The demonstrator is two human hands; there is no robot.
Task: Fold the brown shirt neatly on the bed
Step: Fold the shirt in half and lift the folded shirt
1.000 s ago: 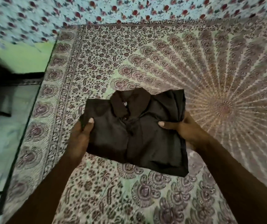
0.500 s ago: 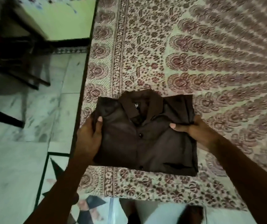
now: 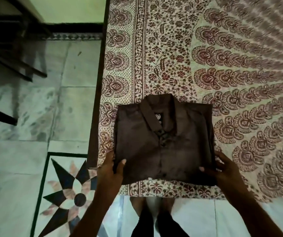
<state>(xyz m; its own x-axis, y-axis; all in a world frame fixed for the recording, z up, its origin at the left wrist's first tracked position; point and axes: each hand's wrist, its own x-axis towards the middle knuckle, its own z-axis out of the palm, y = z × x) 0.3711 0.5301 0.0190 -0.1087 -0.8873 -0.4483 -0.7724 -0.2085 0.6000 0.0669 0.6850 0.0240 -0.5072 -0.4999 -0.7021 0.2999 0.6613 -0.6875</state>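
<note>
- The brown shirt (image 3: 164, 144) lies folded into a compact rectangle on the bed (image 3: 240, 74), front up, collar (image 3: 158, 108) pointing away from you, close to the bed's near corner and just beside its left edge.
- Your left hand (image 3: 110, 170) pinches the near left corner, thumb on top and fingers tucked under the cloth.
- Your right hand (image 3: 223, 170) holds the near right corner, thumb pressed on top. Its fingers curl along the side edge, though how far under they reach is hard to tell.
- The fold looks finished, so this step is likely just setting the bundle down square.
- Lower both corners together so the layers underneath do not slide apart.
- Draw your fingers out sideways and flat, not upward, or the bottom hem may lift and open.
- Check that the button line (image 3: 162, 134) runs straight down the middle and smooth any creases outward with flat palms.
- Mind the edge: nudged further left, the shirt could slip towards the floor (image 3: 26, 151).
</note>
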